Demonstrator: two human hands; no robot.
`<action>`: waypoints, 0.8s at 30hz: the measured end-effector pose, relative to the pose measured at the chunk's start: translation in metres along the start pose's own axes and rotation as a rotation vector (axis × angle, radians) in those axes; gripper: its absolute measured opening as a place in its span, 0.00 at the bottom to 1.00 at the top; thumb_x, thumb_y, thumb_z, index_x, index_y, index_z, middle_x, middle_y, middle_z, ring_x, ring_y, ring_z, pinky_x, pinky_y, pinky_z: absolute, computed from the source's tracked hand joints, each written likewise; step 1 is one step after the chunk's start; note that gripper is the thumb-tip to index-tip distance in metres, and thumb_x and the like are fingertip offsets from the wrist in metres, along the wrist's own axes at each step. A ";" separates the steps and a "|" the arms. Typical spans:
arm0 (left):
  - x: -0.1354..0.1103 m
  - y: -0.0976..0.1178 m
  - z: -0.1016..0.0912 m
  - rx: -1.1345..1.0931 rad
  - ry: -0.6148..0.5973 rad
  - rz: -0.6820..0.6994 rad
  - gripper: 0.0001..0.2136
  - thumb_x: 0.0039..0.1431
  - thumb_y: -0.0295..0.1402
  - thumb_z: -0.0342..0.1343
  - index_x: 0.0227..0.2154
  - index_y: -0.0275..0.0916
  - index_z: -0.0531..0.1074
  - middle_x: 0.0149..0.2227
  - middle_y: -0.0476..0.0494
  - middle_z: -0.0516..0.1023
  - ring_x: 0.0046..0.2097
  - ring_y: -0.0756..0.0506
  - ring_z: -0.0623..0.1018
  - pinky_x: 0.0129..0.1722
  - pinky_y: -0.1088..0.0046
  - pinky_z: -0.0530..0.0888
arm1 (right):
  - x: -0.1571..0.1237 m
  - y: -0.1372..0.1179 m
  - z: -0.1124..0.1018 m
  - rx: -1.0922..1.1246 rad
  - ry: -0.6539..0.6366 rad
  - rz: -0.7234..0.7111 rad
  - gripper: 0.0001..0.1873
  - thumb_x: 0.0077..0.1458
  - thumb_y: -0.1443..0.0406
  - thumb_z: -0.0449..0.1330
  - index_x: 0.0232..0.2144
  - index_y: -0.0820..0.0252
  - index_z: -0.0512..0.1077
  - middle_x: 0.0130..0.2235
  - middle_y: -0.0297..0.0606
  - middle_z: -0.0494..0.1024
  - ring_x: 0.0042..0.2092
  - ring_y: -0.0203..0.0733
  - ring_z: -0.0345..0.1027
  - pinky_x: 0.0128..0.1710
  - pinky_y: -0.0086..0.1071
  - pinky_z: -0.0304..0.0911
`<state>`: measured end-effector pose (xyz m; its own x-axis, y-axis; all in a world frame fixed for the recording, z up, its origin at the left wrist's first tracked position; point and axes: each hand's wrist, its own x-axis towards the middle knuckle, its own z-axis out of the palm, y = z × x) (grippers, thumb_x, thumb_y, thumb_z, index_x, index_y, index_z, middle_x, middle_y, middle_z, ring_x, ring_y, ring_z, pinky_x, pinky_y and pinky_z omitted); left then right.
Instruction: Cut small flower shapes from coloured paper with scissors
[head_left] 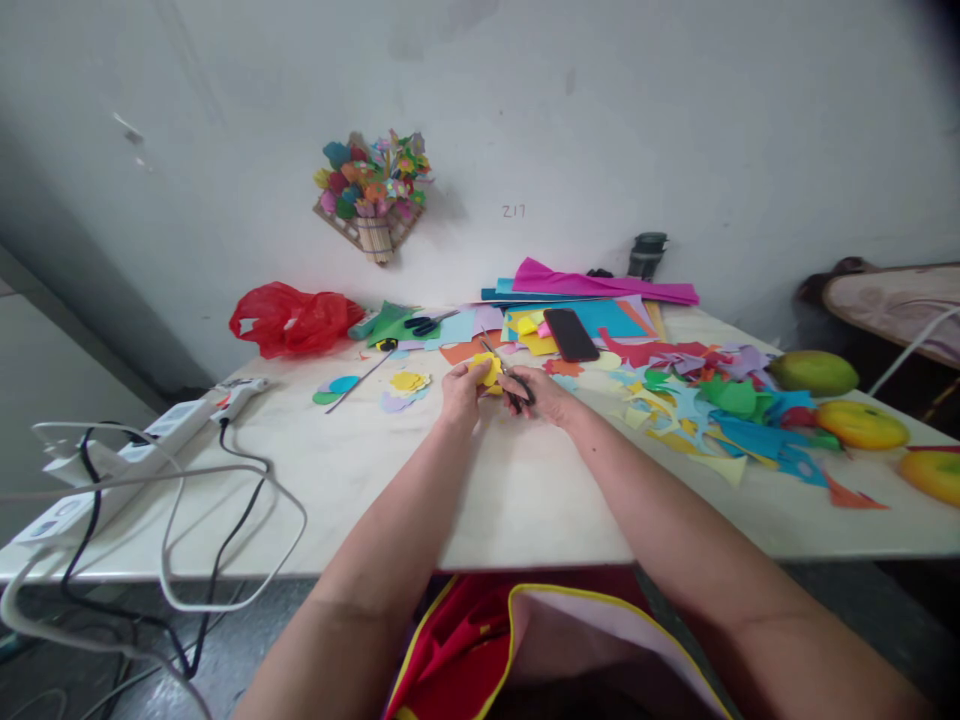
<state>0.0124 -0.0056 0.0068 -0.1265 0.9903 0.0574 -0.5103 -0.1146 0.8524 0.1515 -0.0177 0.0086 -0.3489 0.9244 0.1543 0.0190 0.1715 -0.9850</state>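
Observation:
My left hand pinches a yellow paper flower by its left side, just above the table. In my right hand is a pair of scissors with dark handles, my fingers closed round the grips. The blades point up and left and meet the flower's right side; whether they are parted is too small to tell. Left of my hands lie more yellow paper flowers with lilac paper pieces beside them. Beyond my right hand, a dark phone rests on coloured paper sheets.
Paper scraps spread to the right, near several mangoes. A power strip with loose cables occupies the left. Behind are a red plastic bag, second scissors and pink crepe paper. A flower basket hangs on the wall.

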 end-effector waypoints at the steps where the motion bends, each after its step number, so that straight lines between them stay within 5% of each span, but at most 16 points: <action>1: 0.000 0.000 0.000 0.000 0.002 0.003 0.14 0.36 0.32 0.71 0.22 0.35 0.71 0.21 0.48 0.75 0.24 0.50 0.74 0.28 0.74 0.72 | 0.000 0.000 0.000 -0.001 0.000 0.001 0.19 0.49 0.52 0.66 0.25 0.61 0.68 0.20 0.31 0.71 0.18 0.32 0.64 0.10 0.23 0.50; 24: 0.003 -0.005 -0.001 -0.040 0.040 0.030 0.14 0.34 0.32 0.71 0.22 0.34 0.71 0.22 0.47 0.76 0.25 0.49 0.75 0.29 0.72 0.73 | -0.001 -0.006 0.005 -0.036 0.053 0.068 0.14 0.48 0.59 0.67 0.26 0.61 0.68 0.17 0.29 0.69 0.15 0.30 0.60 0.09 0.22 0.44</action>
<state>0.0136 -0.0018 0.0026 -0.1762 0.9825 0.0611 -0.5388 -0.1482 0.8293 0.1467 -0.0215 0.0144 -0.2952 0.9510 0.0917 0.0754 0.1188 -0.9900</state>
